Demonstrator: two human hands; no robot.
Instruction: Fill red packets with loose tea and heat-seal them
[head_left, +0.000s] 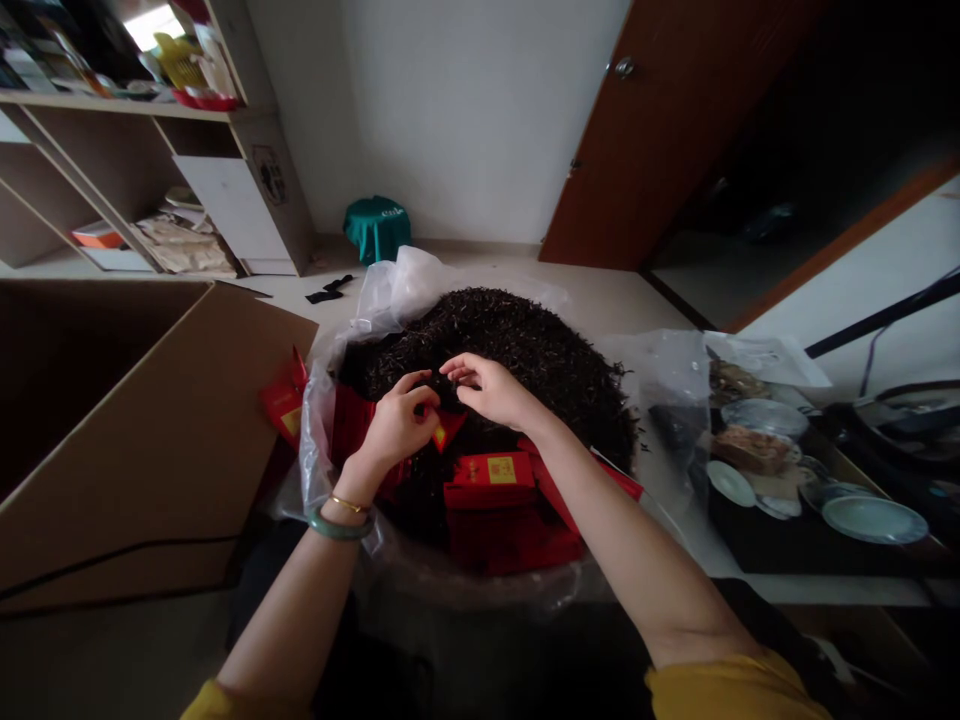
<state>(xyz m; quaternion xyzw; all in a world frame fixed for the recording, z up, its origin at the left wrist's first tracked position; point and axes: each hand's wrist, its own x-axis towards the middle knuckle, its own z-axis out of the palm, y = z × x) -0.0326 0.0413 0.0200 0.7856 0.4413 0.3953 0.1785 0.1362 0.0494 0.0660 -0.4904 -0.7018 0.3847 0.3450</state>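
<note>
A large heap of dark, dry loose tea leaves [517,330] fills a container lined with clear plastic [319,400]. My left hand [397,425] is curled over the near left of the heap, closed on a small red packet [448,430] with a yellow mark. Just right of it, my right hand [491,390] hovers over the leaves, fingers bent and apart, with nothing visible in them. Below my hands, a red packet with a yellow label [495,470] lies on a stack of red packets [510,540]. More red packets [349,420] lie beside my left wrist.
An open cardboard box [165,420] stands at left, with a red packet [283,405] by its edge. At right, a dark tray [787,545] holds dishes and lids. Behind are a teal-covered bin [377,228], shelves [127,100] and a brown door [637,130].
</note>
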